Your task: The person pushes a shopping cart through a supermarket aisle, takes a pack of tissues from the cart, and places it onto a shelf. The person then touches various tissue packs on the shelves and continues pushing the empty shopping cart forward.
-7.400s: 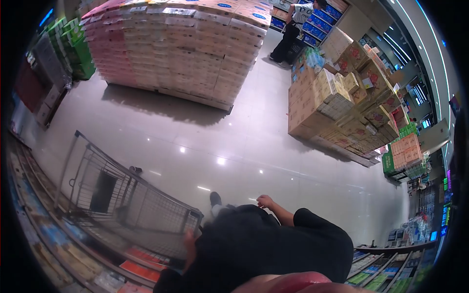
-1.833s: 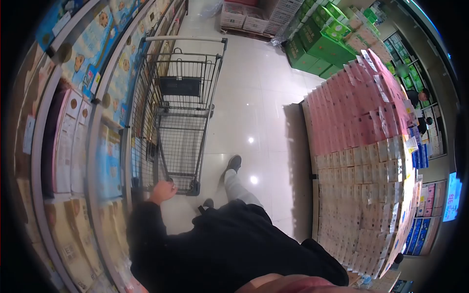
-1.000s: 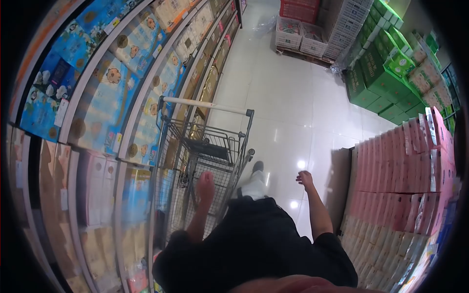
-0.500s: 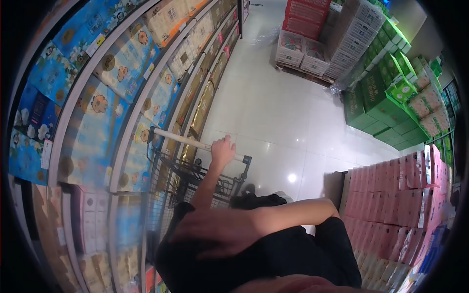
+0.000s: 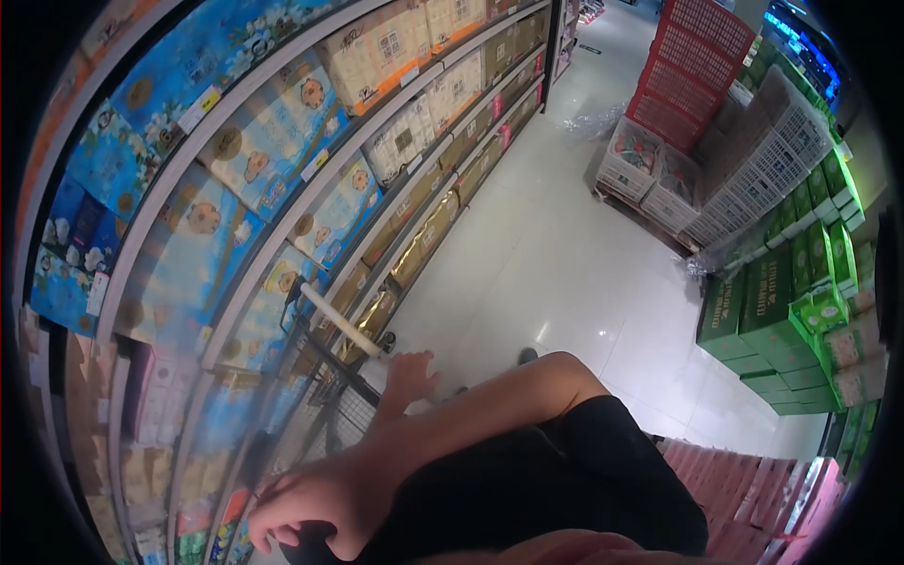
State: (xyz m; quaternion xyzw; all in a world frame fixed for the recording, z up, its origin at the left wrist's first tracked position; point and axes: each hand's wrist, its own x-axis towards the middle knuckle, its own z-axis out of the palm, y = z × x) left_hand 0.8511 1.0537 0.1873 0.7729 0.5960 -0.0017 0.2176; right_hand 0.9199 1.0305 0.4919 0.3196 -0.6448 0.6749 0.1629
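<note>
Right hand: nearest of all, low on the left, its arm crossing the body; fingers bent downward and apart from the thumb, nothing seen between them.
Left hand: just beyond the right arm, at the near end of the cart's handle; fingers loosely bent, pointing away from the bar — whether they touch or grip it, I cannot tell.
Cart: in front of the person and beside the shelf, partly hidden by the arms; its handle slants up and left from the left hand.
Pink packs: stacked at the lower right, near the black sleeve.
Shelf: along the left, several tiers, with blue packs and gold packs.
Shoe: dark, on the pale floor, mostly covered by the arm.
Green boxes: stacked on the right, beyond the pink packs.
Crates: white ones and red ones, farther off — some white ones stand on a pallet.
</note>
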